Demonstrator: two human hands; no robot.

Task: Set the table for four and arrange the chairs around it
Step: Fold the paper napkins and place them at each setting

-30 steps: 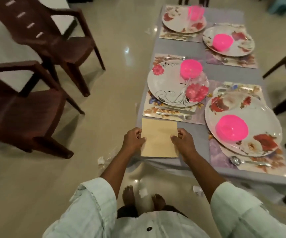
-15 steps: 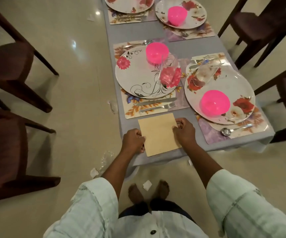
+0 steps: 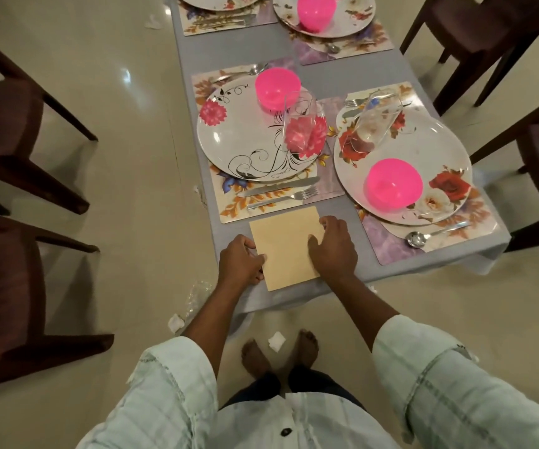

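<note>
The step in hand seems to be the folding or placing of a beige paper napkin (image 3: pixel 286 247), which lies flat on the grey table (image 3: pixel 326 76) at its near end, just below the knife (image 3: pixel 281 187) and fork (image 3: pixel 282 197) of the left place setting. The left hand (image 3: pixel 240 262) pinches the napkin's left edge with curled fingers, and the right hand (image 3: pixel 334 246) rests on its right side with fingers bent, the tips pressing the paper. All visible settings already have plates and pink bowls. I judge that next the napkin must be folded evenly or slid beside the cutlery; the chairs (image 3: pixel 12 124) stand apart from the table, not yet arranged
</note>
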